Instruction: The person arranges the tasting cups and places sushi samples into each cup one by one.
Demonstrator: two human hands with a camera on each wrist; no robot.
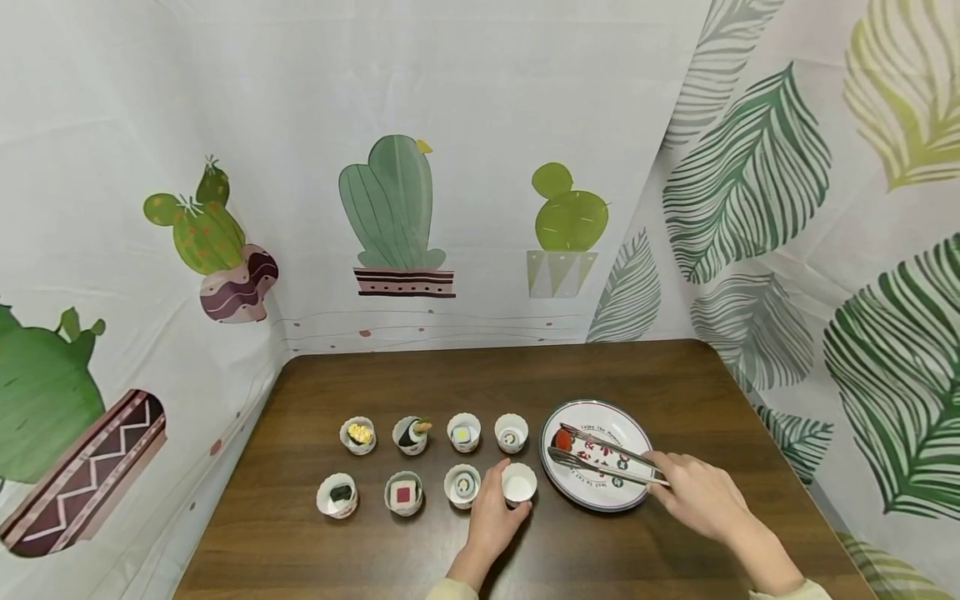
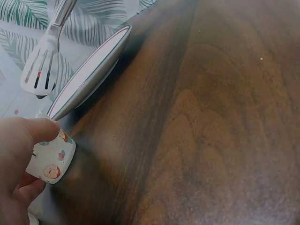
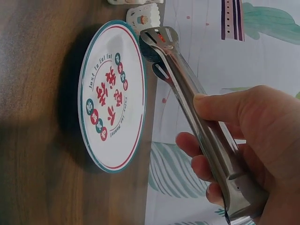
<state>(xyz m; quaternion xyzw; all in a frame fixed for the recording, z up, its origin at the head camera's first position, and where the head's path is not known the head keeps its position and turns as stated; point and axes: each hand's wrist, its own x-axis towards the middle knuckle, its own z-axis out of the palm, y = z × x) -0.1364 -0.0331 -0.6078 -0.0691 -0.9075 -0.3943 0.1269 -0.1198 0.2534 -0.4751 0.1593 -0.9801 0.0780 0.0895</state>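
My left hand (image 1: 491, 515) holds a small white paper cup (image 1: 519, 482) between thumb and fingers; no food shows inside it. Printed pictures mark the side of this cup (image 2: 54, 157) in the left wrist view. My right hand (image 1: 699, 498) grips metal tongs (image 3: 206, 133), thumb on one arm and fingers on the other. Between the slotted tong heads is a small piece of food with a red-orange top (image 1: 562, 440) and a dark side (image 3: 151, 54), partly hidden by the metal. The tongs hang over a round white plate (image 1: 600, 410) with a green rim and red lettering.
Left of the plate, several paper cups stand in two rows, each with a small sushi-like piece, such as one with yellow topping (image 1: 361, 433) and one with a pink square (image 1: 405, 493). A patterned cloth (image 1: 480, 100) hangs behind the brown table (image 1: 420, 567).
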